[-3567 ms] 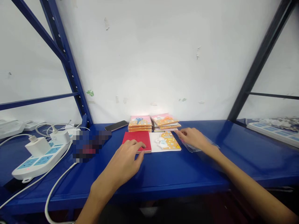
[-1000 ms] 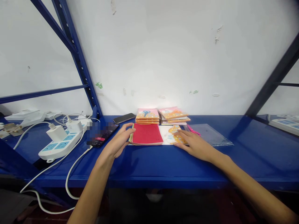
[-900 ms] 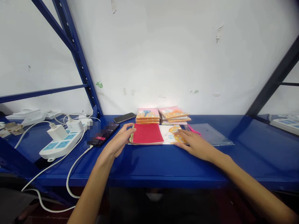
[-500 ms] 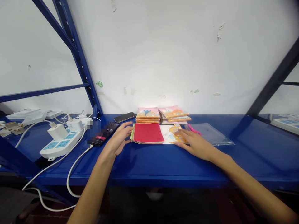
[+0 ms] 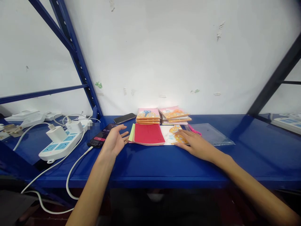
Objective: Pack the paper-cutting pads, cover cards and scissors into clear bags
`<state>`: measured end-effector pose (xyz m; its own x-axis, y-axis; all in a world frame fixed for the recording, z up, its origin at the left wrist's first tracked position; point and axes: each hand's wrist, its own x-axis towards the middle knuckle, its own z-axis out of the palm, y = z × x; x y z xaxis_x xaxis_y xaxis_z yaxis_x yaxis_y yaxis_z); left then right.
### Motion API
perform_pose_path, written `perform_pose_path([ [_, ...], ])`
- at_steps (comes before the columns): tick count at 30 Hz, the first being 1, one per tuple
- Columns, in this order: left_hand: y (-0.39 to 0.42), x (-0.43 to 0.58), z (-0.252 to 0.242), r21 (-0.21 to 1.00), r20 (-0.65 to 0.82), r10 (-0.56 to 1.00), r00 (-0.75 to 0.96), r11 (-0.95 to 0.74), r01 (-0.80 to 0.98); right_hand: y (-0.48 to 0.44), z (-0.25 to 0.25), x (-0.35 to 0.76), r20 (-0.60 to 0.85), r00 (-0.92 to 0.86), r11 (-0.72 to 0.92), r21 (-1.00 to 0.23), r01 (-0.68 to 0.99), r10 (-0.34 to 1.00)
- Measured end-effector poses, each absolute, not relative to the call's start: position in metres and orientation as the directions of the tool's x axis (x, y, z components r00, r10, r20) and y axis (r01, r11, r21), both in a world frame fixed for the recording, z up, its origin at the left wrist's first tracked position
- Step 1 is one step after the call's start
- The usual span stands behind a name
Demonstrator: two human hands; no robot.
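Observation:
An open booklet lies flat on the blue shelf, with a red page (image 5: 149, 134) on its left side and a white page with an orange print (image 5: 166, 135) on its right. Yellow-green sheets (image 5: 132, 133) stick out beyond the red page's left edge. My left hand (image 5: 115, 139) is open, palm turned inward, just left of those sheets; its fingertips are close to their edge. Resting on the printed page is my right hand (image 5: 191, 140), fingers spread and flat. Pink scissors (image 5: 194, 130) lie partly hidden behind it, beside a clear plastic sleeve (image 5: 213, 134).
Behind the booklet stand two stacks of booklets, the left stack (image 5: 148, 116) and the right stack (image 5: 175, 114), near the wall. A dark phone (image 5: 124, 118) lies left of them. A lit phone (image 5: 101, 138) on a white cable and a power strip (image 5: 63, 146) with chargers occupy the left.
My left hand has drawn back a little to the left, away from the booklet. More of the yellow-green sheets now shows. My right hand stays on the printed page.

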<state>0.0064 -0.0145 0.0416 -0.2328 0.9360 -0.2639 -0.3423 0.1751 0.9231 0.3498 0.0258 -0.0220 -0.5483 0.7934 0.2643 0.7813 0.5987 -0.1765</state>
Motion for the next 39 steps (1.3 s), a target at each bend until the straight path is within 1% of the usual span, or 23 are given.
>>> perform_pose_path([
  [3, -0.014, 0.009, 0.040, 0.932, -0.263, 0.950, -0.170, 0.204, -0.299, 0.025, -0.021, 0.351, 0.267, -0.552, 0.606, -0.196, 0.771, 0.790],
  [5, -0.016, 0.013, 0.038, 0.945, -0.254, 0.962, -0.096, 0.226, -0.235, 0.025, -0.021, 0.352, 0.262, -0.548, 0.601, -0.208, 0.772, 0.795],
  [7, -0.018, 0.020, 0.034, 0.963, -0.234, 0.970, -0.059, 0.224, -0.149, 0.026, -0.021, 0.354, 0.261, -0.537, 0.590, -0.206, 0.781, 0.802],
  [11, -0.022, 0.032, 0.026, 0.984, -0.176, 0.980, -0.094, 0.178, 0.013, 0.025, -0.020, 0.356, 0.258, -0.530, 0.580, -0.188, 0.793, 0.808],
  [14, -0.023, 0.036, 0.025, 0.987, -0.149, 0.984, -0.100, 0.155, 0.052, 0.023, -0.017, 0.355, 0.263, -0.519, 0.572, -0.199, 0.796, 0.813],
  [16, -0.022, 0.033, 0.027, 0.991, -0.128, 0.987, -0.101, 0.132, 0.034, 0.021, -0.014, 0.354, 0.264, -0.500, 0.557, -0.227, 0.799, 0.825],
  [19, -0.020, 0.019, 0.035, 0.995, -0.096, 0.991, -0.092, 0.092, -0.047, 0.017, -0.010, 0.353, 0.256, -0.482, 0.543, -0.301, 0.784, 0.838],
  [21, -0.021, 0.010, 0.041, 0.991, -0.084, 0.994, -0.071, 0.075, -0.112, 0.014, -0.008, 0.352, 0.258, -0.475, 0.540, -0.378, 0.752, 0.842],
  [24, -0.025, 0.006, 0.048, 0.963, -0.091, 0.996, -0.025, 0.081, -0.258, 0.006, -0.006, 0.346, 0.269, -0.441, 0.514, -0.534, 0.672, 0.856],
  [26, -0.028, 0.012, 0.050, 0.929, -0.113, 0.994, 0.011, 0.109, -0.355, -0.002, -0.005, 0.340, 0.289, -0.372, 0.468, -0.632, 0.618, 0.882],
  [28, -0.031, 0.022, 0.048, 0.903, -0.134, 0.990, 0.042, 0.139, -0.406, -0.009, -0.007, 0.335, 0.306, -0.239, 0.388, -0.698, 0.602, 0.922],
  [30, -0.031, 0.034, 0.045, 0.895, -0.149, 0.987, 0.054, 0.158, -0.418, -0.013, -0.010, 0.331, 0.318, -0.088, 0.305, -0.737, 0.603, 0.944],
  [32, -0.030, 0.044, 0.040, 0.887, -0.165, 0.985, 0.053, 0.171, -0.428, -0.013, -0.014, 0.330, 0.336, 0.000, 0.275, -0.769, 0.577, 0.942],
  [39, -0.028, 0.053, 0.034, 0.881, -0.183, 0.983, 0.010, 0.168, -0.442, -0.004, -0.020, 0.343, 0.390, 0.037, 0.343, -0.847, 0.406, 0.920],
])
